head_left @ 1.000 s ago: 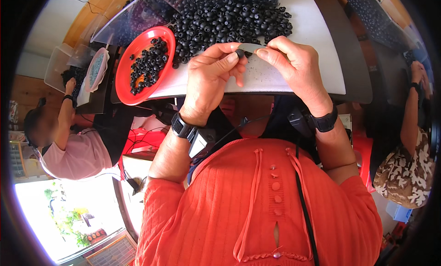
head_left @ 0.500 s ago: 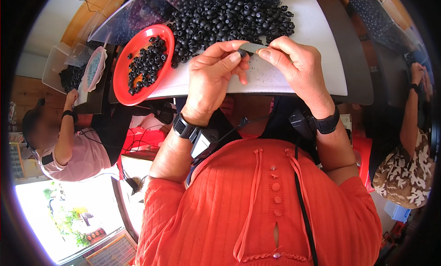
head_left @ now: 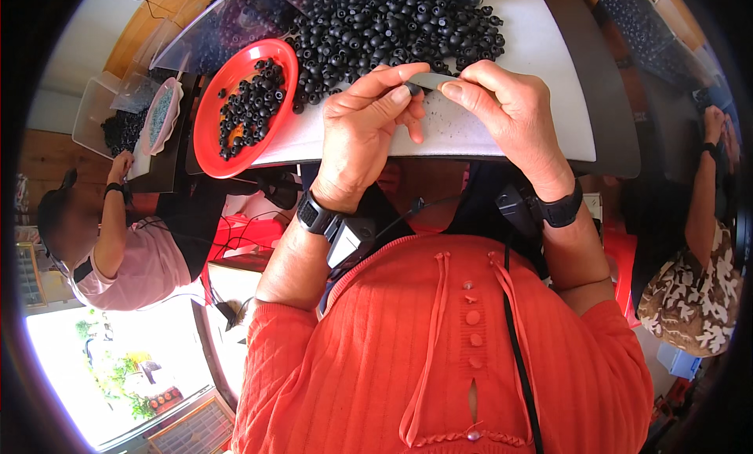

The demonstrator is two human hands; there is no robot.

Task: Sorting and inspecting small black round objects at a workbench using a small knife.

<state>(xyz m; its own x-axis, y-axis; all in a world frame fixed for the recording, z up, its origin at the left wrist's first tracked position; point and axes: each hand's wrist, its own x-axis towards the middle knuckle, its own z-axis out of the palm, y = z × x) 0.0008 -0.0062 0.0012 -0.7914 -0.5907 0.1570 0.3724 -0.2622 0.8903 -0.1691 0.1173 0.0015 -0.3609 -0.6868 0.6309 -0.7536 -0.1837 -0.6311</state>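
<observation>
Between the thumb and fingers of my left hand (head_left: 359, 128) is a small round black part (head_left: 414, 89). My right hand (head_left: 514, 113) pinches a thin grey blade (head_left: 429, 80), whose free end lies against the black part and by my left forefinger. Both hands are over the white tabletop (head_left: 459, 136), close to its front edge. Beyond them spreads a large heap of hollow black parts (head_left: 376, 30). On the left, a red oval plate (head_left: 205, 132) holds a smaller pile of the same parts.
A clear plastic sheet or bin wall (head_left: 196, 42) stands behind the red plate. Dark crumbs lie on the white surface below my hands. To the left a co-worker (head_left: 133, 258) sits by a pink-rimmed bowl (head_left: 161, 116); another person's arm (head_left: 700, 195) is at far right.
Both hands keep nearly the same place and grip. The blade has shifted very slightly at the black part, and the view has moved a little.
</observation>
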